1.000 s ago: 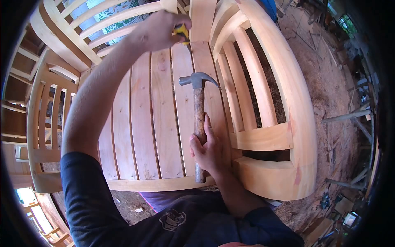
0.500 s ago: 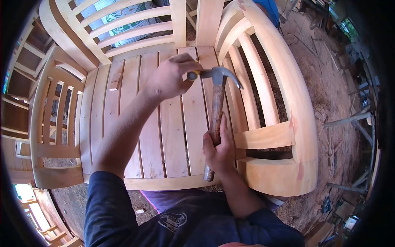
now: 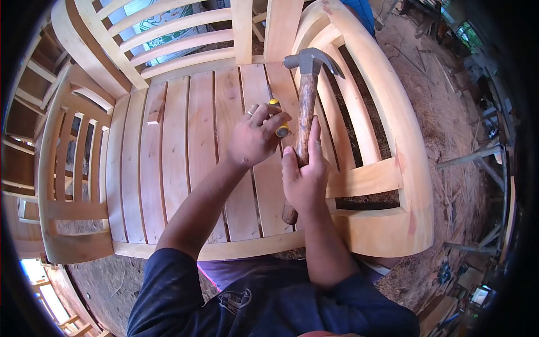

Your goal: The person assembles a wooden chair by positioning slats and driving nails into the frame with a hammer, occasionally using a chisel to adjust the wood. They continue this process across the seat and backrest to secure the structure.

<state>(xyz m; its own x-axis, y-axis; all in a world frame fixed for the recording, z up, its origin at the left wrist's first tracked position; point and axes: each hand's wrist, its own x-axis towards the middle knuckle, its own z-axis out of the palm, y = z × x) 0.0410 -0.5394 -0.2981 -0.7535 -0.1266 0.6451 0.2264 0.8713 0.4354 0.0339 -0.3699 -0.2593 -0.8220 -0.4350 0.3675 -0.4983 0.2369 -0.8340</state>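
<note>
My left hand is closed around a hand tool with a yellow-and-black handle. Its thin metal shaft points away from me, toward the seat slats; the exact kind of tip cannot be made out. In my right hand is a claw hammer, gripped on the lower part of its worn wooden handle. The hammer's head is raised, farther from me than my left hand and apart from the yellow-and-black tool. Both hands are over the right part of the slatted wooden bench seat.
A small wood block lies on the left slats. Curved armrests with slatted sides flank the seat, and a slatted backrest rises at the far side. Wood scraps and a metal stand are on the dirt floor at right.
My left hand has moved right and nearer to me, turning the tool so its shaft now shows. The hammer's head has risen away from the tool's handle end.
</note>
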